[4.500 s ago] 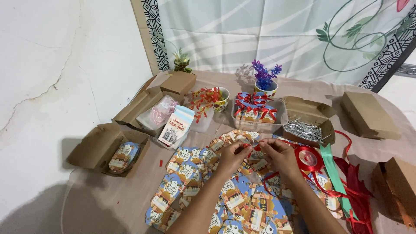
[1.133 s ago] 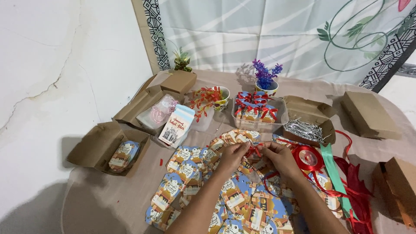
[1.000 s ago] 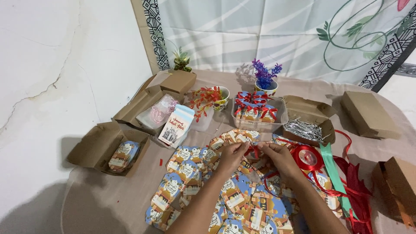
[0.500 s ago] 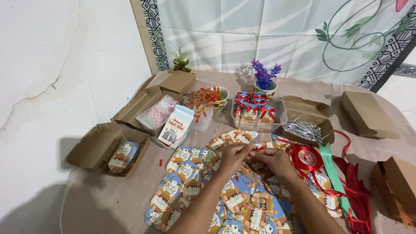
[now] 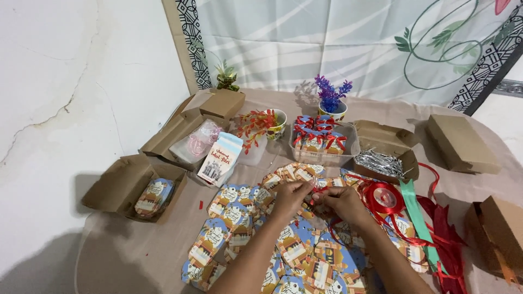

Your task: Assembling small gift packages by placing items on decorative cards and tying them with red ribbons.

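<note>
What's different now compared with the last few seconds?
The left hand and right hand have closed in on each other and now meet, pinching a small red piece between the fingertips, above the printed cutouts. The ribbon roll, cardboard boxes and clear tray of tied packets stayed where they were.

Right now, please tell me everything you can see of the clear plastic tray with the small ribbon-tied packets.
The clear plastic tray is a shallow, see-through rectangular container standing flat on the brown-covered table, beyond both hands. It holds small printed packets, each tied with a red ribbon bow, standing upright in rows. An open brown cardboard box sits at its right, a white pot of purple flowers behind it.
</note>
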